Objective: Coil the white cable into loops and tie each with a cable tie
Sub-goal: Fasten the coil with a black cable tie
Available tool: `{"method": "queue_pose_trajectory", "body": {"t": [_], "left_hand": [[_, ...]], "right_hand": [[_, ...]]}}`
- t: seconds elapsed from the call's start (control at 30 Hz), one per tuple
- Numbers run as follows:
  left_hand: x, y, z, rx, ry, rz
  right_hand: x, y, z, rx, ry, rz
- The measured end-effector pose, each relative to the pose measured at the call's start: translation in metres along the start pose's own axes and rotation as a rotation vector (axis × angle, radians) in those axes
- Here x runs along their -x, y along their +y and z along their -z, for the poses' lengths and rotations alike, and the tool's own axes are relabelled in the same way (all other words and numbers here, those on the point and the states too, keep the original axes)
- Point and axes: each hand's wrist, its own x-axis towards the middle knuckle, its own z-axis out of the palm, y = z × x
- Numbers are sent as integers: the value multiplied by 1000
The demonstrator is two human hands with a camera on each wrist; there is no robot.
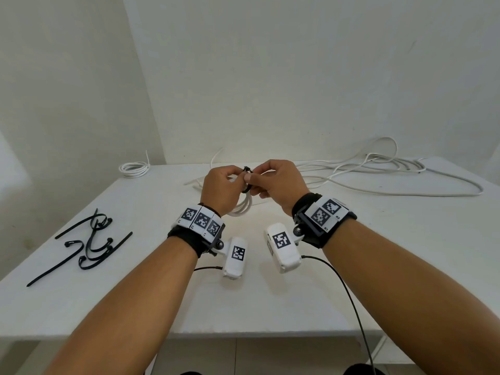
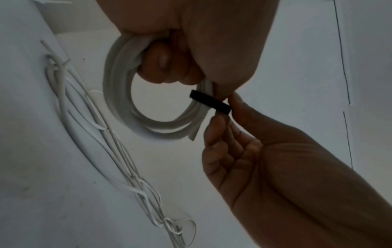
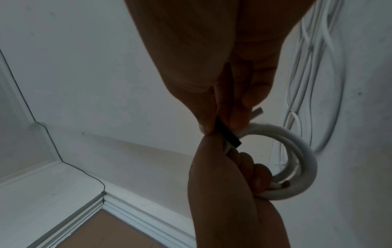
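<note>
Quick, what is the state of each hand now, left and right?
Left hand: closed, gripping the white cable coil.
Right hand: closed, fingers pinching the black cable tie around the coil.

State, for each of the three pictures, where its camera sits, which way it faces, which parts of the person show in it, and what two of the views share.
Head: worn on the head, facing forward and down at the table; forearms, left hand and right hand show.
Left wrist: looks from below along the left hand gripping the white coil; the right hand also shows.
Right wrist: looks from below along the right hand pinching the black cable tie; the left hand also shows.
Shared: both wrist views show coil and tie.
</note>
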Motion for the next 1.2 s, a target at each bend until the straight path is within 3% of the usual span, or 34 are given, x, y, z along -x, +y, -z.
{"method": "queue_pose_trajectory", "body": {"t": [0.27,0.47,0.7,0.97,1.2], "left_hand": [[3,2,4,-21,-120,-119],[4,5,2,95,-104,40],[12,12,-7,289,-148,84],[17,13,-9,377,-208,151],[26,9,-6,573,-348,153]], "right_hand": [[0,5,-1,-189,69,-43],[-5,-4,10,-193,-144,-182],[-10,-8,23,-180,-170,-376],[-21,-16,30,124,-27,-165],[-30,-13,30,137,87,-132]]}}
